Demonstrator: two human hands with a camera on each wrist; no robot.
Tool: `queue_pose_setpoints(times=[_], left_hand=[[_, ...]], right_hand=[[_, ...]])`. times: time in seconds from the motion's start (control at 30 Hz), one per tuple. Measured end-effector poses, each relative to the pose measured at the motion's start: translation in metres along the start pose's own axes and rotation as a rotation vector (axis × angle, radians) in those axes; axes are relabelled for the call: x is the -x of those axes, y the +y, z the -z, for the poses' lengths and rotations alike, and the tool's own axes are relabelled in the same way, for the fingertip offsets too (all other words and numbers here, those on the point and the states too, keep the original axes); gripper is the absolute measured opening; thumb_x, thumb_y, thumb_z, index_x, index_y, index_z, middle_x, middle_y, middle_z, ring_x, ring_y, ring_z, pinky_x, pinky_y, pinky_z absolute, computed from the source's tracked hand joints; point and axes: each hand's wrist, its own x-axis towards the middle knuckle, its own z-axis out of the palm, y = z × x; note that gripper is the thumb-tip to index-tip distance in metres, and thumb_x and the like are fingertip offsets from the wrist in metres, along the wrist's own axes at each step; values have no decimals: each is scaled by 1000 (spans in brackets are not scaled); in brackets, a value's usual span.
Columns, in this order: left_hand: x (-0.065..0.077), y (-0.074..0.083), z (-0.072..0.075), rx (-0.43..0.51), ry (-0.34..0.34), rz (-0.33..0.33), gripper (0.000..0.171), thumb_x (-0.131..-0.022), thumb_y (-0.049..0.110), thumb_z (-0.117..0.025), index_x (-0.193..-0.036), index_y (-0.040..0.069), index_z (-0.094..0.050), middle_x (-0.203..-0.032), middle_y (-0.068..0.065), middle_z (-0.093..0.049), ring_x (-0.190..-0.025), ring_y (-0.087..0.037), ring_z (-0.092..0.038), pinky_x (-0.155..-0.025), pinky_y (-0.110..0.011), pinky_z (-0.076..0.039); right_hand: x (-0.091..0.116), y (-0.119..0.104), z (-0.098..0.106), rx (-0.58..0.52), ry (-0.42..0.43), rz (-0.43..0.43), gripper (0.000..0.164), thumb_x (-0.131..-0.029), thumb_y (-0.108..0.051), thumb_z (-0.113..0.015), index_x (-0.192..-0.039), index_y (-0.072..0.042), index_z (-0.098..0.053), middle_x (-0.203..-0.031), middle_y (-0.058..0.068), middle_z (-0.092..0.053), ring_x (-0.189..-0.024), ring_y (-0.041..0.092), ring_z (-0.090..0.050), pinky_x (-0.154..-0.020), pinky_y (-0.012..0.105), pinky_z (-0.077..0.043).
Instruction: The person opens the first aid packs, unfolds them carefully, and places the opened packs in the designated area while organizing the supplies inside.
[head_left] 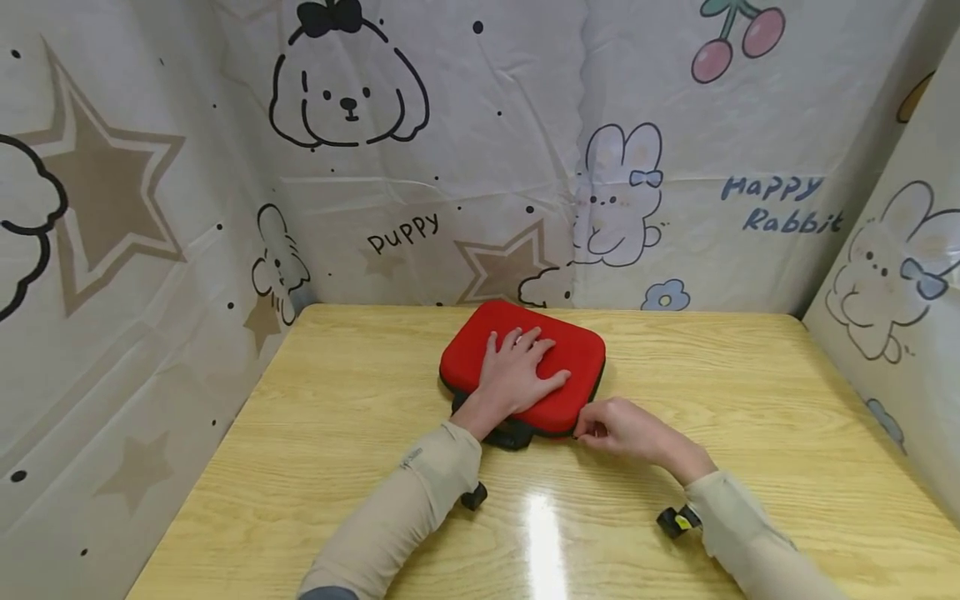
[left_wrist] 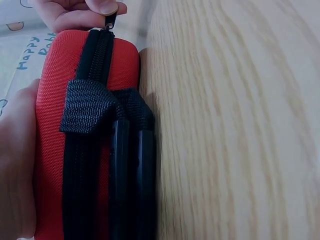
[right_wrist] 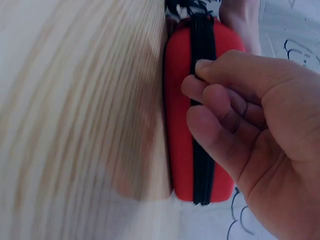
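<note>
A red zippered case (head_left: 577,342) with a black zipper band lies flat near the back of the table. My left hand (head_left: 517,375) rests on its lid with the fingers spread. At the case's near right corner, my right hand (head_left: 618,429) pinches a black zipper pull (left_wrist: 111,20) between thumb and forefinger. The black zipper (right_wrist: 203,170) looks closed along the side seen in the right wrist view. Black carry handles (left_wrist: 127,175) hang from the case's front side, below my left wrist.
The case sits on a light wood-grain table (head_left: 360,500). A printed curtain (head_left: 480,150) with cartoon animals and stars stands behind it and along both sides. Small black wrist devices (head_left: 474,497) show beneath both sleeves.
</note>
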Motion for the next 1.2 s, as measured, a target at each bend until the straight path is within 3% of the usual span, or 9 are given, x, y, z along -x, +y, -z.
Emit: queue_pose_setpoints(times=[0.37, 0.6, 0.8, 1.03, 1.2], left_hand=[[-7, 8, -5, 16, 49, 74, 64, -91, 68, -46, -144, 33, -49, -157, 2, -39, -144, -26, -34, -119, -62, -17], [-11, 13, -6, 37, 67, 123, 65, -90, 66, -50, -144, 32, -49, -156, 0, -40, -144, -27, -34, -119, -63, -16], [-13, 14, -6, 19, 80, 142, 66, -89, 66, -52, -145, 32, -48, -156, 0, -41, -144, -26, -35, -118, -63, -17], [-11, 10, -4, 47, 59, 113, 65, -91, 64, -52, -146, 30, -48, -157, -1, -39, -145, -28, -33, -119, -63, -15], [-4, -1, 0, 37, 18, 16, 61, -95, 61, -47, -148, 31, -46, -159, 0, -36, -147, -27, -30, -120, -62, -14]], right_hand=[[-2, -17, -6, 106, 70, -50, 3, -85, -5, -75, -84, -5, -72, -78, -5, -68, -68, 0, -54, -64, 21, -51], [-3, -23, -12, 145, 136, -152, 6, -83, -3, -76, -87, -6, -75, -81, -3, -71, -72, 4, -59, -68, 23, -54], [-8, -29, -17, 197, 187, -141, 5, -82, -1, -75, -85, -5, -75, -80, 0, -72, -72, 8, -63, -67, 26, -55], [-8, -30, -16, 195, 195, -175, 6, -82, -2, -76, -86, -6, -75, -81, 0, -72, -73, 9, -63, -69, 27, -55], [-5, -24, -12, 163, 168, -210, 7, -84, -3, -76, -89, -7, -75, -84, 0, -73, -74, 8, -62, -70, 27, -55]])
